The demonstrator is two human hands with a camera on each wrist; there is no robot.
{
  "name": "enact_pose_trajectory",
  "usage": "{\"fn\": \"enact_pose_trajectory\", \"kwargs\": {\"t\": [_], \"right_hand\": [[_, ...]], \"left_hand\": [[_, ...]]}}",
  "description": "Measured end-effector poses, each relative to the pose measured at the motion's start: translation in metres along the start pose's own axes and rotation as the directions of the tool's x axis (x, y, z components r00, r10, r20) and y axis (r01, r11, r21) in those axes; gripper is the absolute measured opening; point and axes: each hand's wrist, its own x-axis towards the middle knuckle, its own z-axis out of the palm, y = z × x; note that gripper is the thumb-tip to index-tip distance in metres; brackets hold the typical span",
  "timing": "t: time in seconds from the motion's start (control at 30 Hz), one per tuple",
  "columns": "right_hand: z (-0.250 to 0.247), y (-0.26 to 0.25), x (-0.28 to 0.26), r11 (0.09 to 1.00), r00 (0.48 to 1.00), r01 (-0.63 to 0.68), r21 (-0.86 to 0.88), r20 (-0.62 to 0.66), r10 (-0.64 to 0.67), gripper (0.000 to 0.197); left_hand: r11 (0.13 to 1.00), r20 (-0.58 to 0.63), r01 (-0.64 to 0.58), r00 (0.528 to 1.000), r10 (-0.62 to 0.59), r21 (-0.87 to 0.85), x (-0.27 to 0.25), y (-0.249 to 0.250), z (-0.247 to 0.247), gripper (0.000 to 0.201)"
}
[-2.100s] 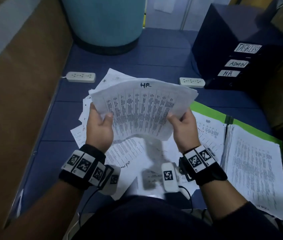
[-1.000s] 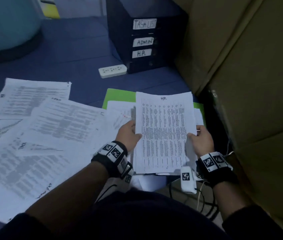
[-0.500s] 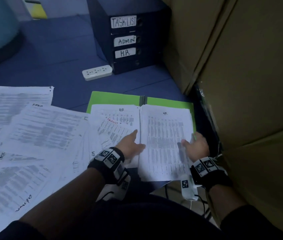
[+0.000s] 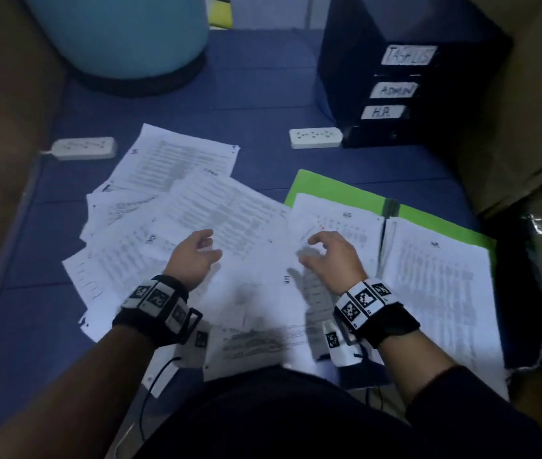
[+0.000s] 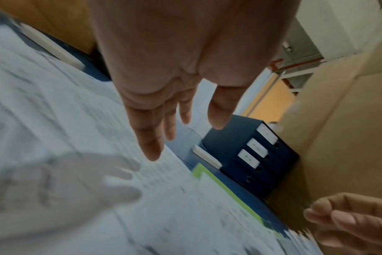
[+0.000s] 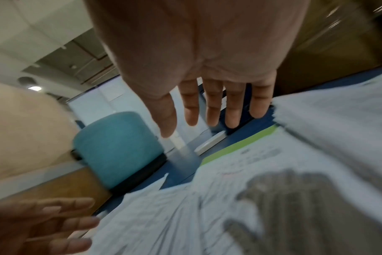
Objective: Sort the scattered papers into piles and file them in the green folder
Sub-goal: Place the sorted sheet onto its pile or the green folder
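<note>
Printed white papers [image 4: 196, 207] lie scattered over the blue floor mat in front of me. To their right the green folder [image 4: 329, 185] lies open, with a sheet marked HR [image 4: 339, 223] on its left half and a thick HR pile [image 4: 442, 286] on its right half. My left hand [image 4: 196, 253] hovers over the scattered papers with fingers relaxed and empty [image 5: 181, 126]. My right hand [image 4: 326, 253] hovers beside the folder's left sheet, fingers spread and holding nothing [image 6: 207, 119]. Both hands cast shadows on the paper below.
A dark drawer unit [image 4: 395, 87] labelled TASK LIST, ADMIN and H.R. stands at the back right. Two white power strips [image 4: 315, 138] [image 4: 82, 148] lie on the mat. A teal round stool [image 4: 124, 38] is at the back; cardboard boxes [image 4: 528, 111] wall the right side.
Both hands carried the HR stack right, laid it on the folder's right half, let go, and moved back left over the scattered papers. My view swung back left.
</note>
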Motion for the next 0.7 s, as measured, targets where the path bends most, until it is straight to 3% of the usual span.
{"fn": "enact_pose_trajectory", "kwargs": {"t": [0.17,0.3,0.37,0.47,0.57,0.7], "right_hand": [[0.080,-0.067,0.023,0.979,0.979,0.089,-0.184,0.200,-0.051,0.052],[0.127,-0.097,0.033,0.913,0.970,0.116,-0.390,0.241,-0.020,0.056],[0.144,-0.103,0.033,0.879,0.970,0.063,-0.472,0.237,0.057,0.049],[0.156,-0.107,0.030,0.839,0.961,0.027,-0.544,0.244,0.127,0.039],[0.157,-0.106,0.026,0.831,0.957,0.084,-0.550,0.277,0.087,0.036],[0.166,-0.099,0.019,0.794,0.961,0.121,-0.595,0.272,0.057,0.057]], "left_hand": [[0.997,-0.043,0.078,0.996,-0.078,-0.015,0.008,-0.038,-0.062,0.048],[0.994,0.011,0.105,0.994,-0.105,0.044,0.013,-0.057,-0.090,0.052],[0.992,0.045,0.109,0.993,-0.112,0.067,0.011,-0.064,-0.099,0.054],[0.992,0.092,0.088,0.991,-0.096,0.093,0.011,-0.071,-0.108,0.057],[0.992,0.105,0.065,0.992,-0.076,0.110,0.014,-0.074,-0.110,0.057],[0.993,0.096,0.084,0.991,-0.092,0.082,0.017,-0.072,-0.108,0.058]]}}
